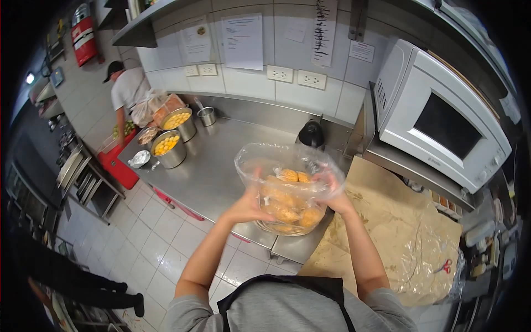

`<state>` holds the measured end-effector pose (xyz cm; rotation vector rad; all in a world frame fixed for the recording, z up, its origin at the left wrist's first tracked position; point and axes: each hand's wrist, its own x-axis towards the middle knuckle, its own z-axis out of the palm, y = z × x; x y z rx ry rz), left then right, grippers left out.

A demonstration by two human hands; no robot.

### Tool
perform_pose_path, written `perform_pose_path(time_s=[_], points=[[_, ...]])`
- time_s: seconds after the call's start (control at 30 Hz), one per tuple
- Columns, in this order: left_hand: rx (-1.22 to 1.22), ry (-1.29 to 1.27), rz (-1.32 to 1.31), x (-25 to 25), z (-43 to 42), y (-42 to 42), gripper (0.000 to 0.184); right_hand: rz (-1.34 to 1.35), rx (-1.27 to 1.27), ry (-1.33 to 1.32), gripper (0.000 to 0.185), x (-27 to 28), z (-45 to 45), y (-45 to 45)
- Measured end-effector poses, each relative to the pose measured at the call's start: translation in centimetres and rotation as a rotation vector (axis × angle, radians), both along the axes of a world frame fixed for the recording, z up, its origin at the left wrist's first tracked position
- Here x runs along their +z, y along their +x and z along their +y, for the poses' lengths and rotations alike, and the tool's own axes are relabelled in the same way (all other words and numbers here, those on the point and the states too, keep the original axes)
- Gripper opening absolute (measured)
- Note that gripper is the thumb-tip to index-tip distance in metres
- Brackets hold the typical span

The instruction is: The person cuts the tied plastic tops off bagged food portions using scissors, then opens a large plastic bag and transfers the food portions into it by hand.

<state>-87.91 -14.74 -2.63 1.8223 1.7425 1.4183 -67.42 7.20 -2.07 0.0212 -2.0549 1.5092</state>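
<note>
Both my hands hold a large clear plastic bag [251,157] with several round, golden-orange pieces [285,213] in it, which look like bread rolls. My left hand [249,206] is closed on the bag's left side, thumb toward the front. On the other side my right hand [334,195] grips the bag near its opening, its fingers partly behind the plastic. The bag's mouth gapes upward. Its bottom is over the near edge of the steel counter [221,166]; whether it touches the counter I cannot tell.
Brown paper [359,232] covers the right-hand surface, with red-handled scissors [444,266] on it. A microwave [442,116] stands above. Behind the bag is a black jug [311,134]. Pots of yellow pieces [169,150] sit at the counter's far left, near a person bending over [130,88].
</note>
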Motion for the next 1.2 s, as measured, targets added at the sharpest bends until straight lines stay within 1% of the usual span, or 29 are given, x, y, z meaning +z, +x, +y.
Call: perform_pose_path(time_s=[0.03, 0.07, 0.1, 0.13, 0.17, 0.23, 0.27, 0.3, 0.33, 0.37, 0.43, 0.47, 0.5, 0.53, 0.57, 0.6, 0.63, 0.67, 0.7, 0.73, 0.8, 0.9, 0.97, 1.03, 1.07, 1.1, 1.13, 1.17, 1.2], points=[[-0.055, 0.066, 0.022, 0.7, 1.5, 1.3, 0.128, -0.021, -0.051, 0.121, 0.047, 2.1, -0.9, -1.1], [-0.031, 0.022, 0.003, 1.8, 2.6, 2.2, 0.120, -0.046, -0.102, 0.237, 0.035, 4.1, -2.0, -2.0], [-0.007, -0.023, -0.014, 3.4, 3.7, 2.6, 0.111, 0.000, -0.193, 0.146, 0.023, 6.2, -3.4, -2.8], [0.018, -0.064, -0.030, 4.5, 4.3, 2.7, 0.103, 0.047, -0.284, 0.060, 0.025, 8.2, -4.4, -3.5], [0.002, -0.119, -0.144, 5.0, 4.5, 2.5, 0.089, 0.041, -0.358, -0.005, 0.025, 9.7, -4.8, -3.7], [-0.026, -0.225, -0.364, 5.8, 5.1, 2.2, 0.061, 0.085, -0.373, -0.148, 0.019, 10.3, -3.5, -3.3], [0.007, -0.131, -0.429, 5.3, 5.2, 1.5, 0.050, 0.098, -0.350, -0.211, 0.019, 10.3, -2.7, -2.6], [0.044, -0.038, -0.494, 4.3, 5.0, 0.0, 0.040, 0.181, -0.276, -0.271, 0.028, 10.1, -2.6, -2.0], [0.087, 0.053, -0.562, 3.7, 4.8, -0.7, 0.029, 0.261, -0.198, -0.333, 0.041, 9.8, -3.1, -1.4], [0.093, 0.074, -0.657, 3.8, 4.7, -0.4, 0.026, 0.337, -0.113, -0.397, 0.056, 9.3, -3.7, -0.7], [0.136, 0.134, -0.848, 4.2, 4.6, 0.9, 0.021, -0.079, -0.200, -0.052, 0.082, 4.6, -2.2, 0.6], [0.063, 0.120, -0.776, 3.8, 5.1, 1.4, 0.017, -0.275, -0.219, 0.131, 0.096, 2.4, -2.1, 0.4], [0.009, 0.113, -0.697, 3.5, 6.0, 2.0, 0.014, -0.259, -0.184, 0.073, 0.104, 1.1, -3.4, -0.3], [-0.065, 0.299, -0.500, 3.2, 6.8, 3.2, 0.007, -0.249, -0.124, 0.023, 0.111, -0.2, -4.8, -1.4], [-0.009, -0.015, -0.508, 4.5, 6.6, 5.1, 0.005, -0.313, -0.145, 0.199, 0.105, -1.4, -5.4, -2.2], [-0.180, 0.154, -0.331, 5.4, 6.4, 6.5, 0.011, -0.704, -0.097, 0.176, 0.100, 0.5, -7.3, -2.6], [-0.034, 0.493, -0.142, 3.1, 8.7, 9.3, 0.019, -0.741, -0.059, 0.270, 0.098, -0.3, -7.6, -3.1], [-0.060, 0.361, -0.130, 2.5, 9.2, 10.5, 0.020, -0.723, -0.034, 0.332, 0.096, -1.2, -7.3, -3.5], [-0.228, 0.321, -0.064, 2.4, 9.4, 9.8, 0.018, -0.702, -0.033, 0.367, 0.094, -1.7, -6.7, -3.6], [-0.198, 0.300, -0.069, 4.9, 7.8, 9.8, 0.017, -0.685, -0.031, 0.396, 0.092, -2.5, -6.1, -4.1], [-0.205, 0.256, -0.059, 5.4, 6.3, 8.9, 0.028, -0.662, -0.050, 0.416, 0.088, -3.9, -5.0, -4.4], [-0.026, 0.442, -0.007, 7.3, -0.6, 7.5, 0.045, -0.632, -0.111, 0.423, 0.081, -5.0, -3.8, -4.4], [0.132, 0.360, 0.087, 7.2, -6.5, 4.5, 0.062, -0.601, -0.166, 0.413, 0.077, -4.9, -2.7, -5.3], [0.353, 0.240, -0.091, 3.1, -12.7, 0.9, 0.059, -0.552, -0.247, 0.390, 0.073, -4.4, -1.4, -6.5], [0.490, 0.150, -0.240, 1.2, -17.0, -0.1, 0.053, -0.525, -0.292, 0.378, 0.071, -4.1, -1.1, -6.9], [0.702, -0.004, -0.171, -1.0, -21.2, -1.2, 0.047, -0.496, -0.338, 0.362, 0.069, -3.9, -0.7, -7.4], [0.893, -0.048, -0.176, -3.0, -25.7, -1.2, 0.041, -0.461, -0.382, 0.348, 0.067, -3.7, -0.5, -8.0], [0.993, -0.033, -0.259, -6.9, -30.1, -1.5, 0.037, -0.425, -0.421, 0.336, 0.065, -3.5, -0.9, -8.8], [1.152, -0.178, -0.315, -10.0, -34.8, -0.6, 0.034, -0.387, -0.451, 0.329, 0.063, -3.0, -1.5, -9.6]])
